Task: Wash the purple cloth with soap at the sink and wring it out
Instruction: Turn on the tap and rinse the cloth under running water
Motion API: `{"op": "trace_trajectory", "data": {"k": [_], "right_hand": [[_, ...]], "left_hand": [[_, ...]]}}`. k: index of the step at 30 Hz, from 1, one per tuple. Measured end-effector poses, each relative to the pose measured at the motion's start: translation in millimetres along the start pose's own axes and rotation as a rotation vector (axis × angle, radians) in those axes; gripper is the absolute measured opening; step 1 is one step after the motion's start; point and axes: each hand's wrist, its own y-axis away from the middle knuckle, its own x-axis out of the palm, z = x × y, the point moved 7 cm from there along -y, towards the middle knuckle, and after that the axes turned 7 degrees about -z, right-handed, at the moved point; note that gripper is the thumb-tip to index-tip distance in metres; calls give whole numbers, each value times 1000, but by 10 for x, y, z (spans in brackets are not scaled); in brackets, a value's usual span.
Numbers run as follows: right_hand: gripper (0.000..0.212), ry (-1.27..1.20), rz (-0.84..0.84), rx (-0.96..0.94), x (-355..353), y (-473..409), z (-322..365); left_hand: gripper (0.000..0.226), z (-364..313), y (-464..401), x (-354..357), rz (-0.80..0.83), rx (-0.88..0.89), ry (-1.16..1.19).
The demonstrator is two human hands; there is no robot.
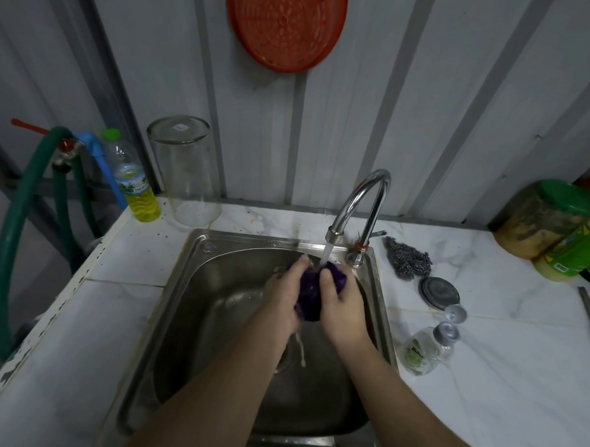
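Note:
The purple cloth point(309, 292) is bunched into a wad between both my hands over the steel sink point(199, 253). My left hand point(283, 289) grips its left side and my right hand point(342, 305) grips its right side. Water runs from the chrome tap point(361, 199) onto the top of the cloth. A thin stream drips from the cloth's bottom toward the drain. A clear soap pump bottle point(423, 348) stands on the counter right of the sink.
A steel scourer point(407, 260) and a round metal lid point(439, 293) lie right of the tap. An upturned glass jar point(188, 176) and a bottle of yellow liquid point(134, 181) stand at the back left. Green-lidded jars point(554, 225) sit far right. A green hose point(15, 233) hangs left.

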Motion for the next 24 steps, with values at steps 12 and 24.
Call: {"op": "trace_trajectory", "data": {"k": [12, 24], "right_hand": [[31, 337, -116, -295, 114, 40, 291], [41, -95, -13, 657, 13, -207, -606]], "left_hand": [[31, 34, 238, 107, 133, 44, -32], [30, -29, 290, 86, 8, 64, -25]]}}
